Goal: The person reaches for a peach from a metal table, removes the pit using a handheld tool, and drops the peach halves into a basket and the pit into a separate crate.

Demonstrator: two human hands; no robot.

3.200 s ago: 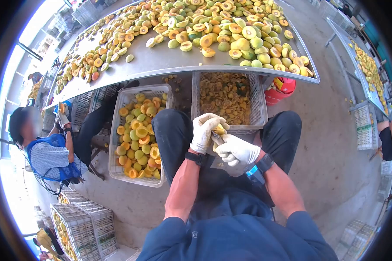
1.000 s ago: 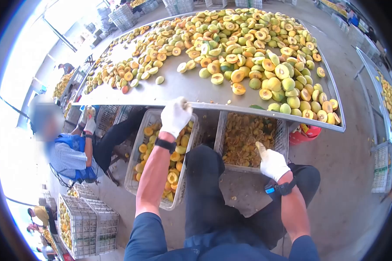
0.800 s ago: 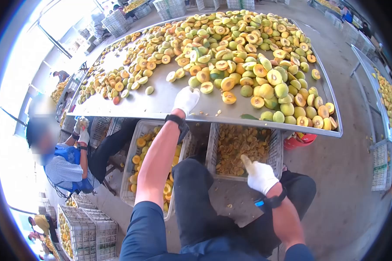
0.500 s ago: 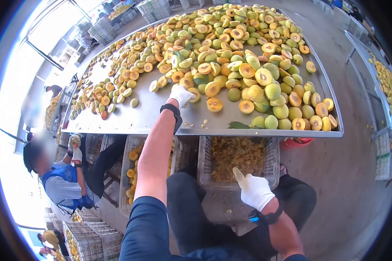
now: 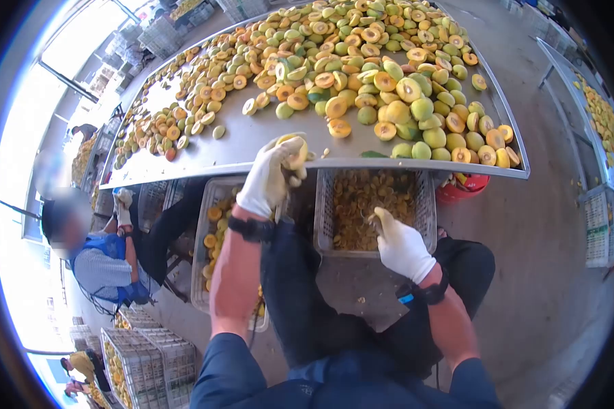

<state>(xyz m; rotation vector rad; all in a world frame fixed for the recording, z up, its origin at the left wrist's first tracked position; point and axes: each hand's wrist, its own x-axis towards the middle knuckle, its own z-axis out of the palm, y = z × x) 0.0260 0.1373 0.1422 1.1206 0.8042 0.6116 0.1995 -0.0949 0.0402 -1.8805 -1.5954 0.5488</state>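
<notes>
My left hand [image 5: 273,177], in a white glove, is closed round a yellow fruit half [image 5: 293,146] just over the near edge of the metal table [image 5: 232,153]. My right hand [image 5: 401,247], also gloved, is over the near side of a crate [image 5: 376,253] of brownish scraps [image 5: 365,204]. Its fingers are pressed together on something small that I cannot make out. Halved yellow-green fruits [image 5: 361,75] are heaped across the table.
A crate of orange fruit halves [image 5: 211,240] stands left of my legs. At the left sits a person in a blue vest [image 5: 106,262]. A red bucket [image 5: 460,187] is under the table's right corner. Another fruit table [image 5: 597,123] stands far right.
My left hand has come back from the fruit pile towards me with a fruit half now in it. My right hand has moved slightly up. The whole view has shifted a little.
</notes>
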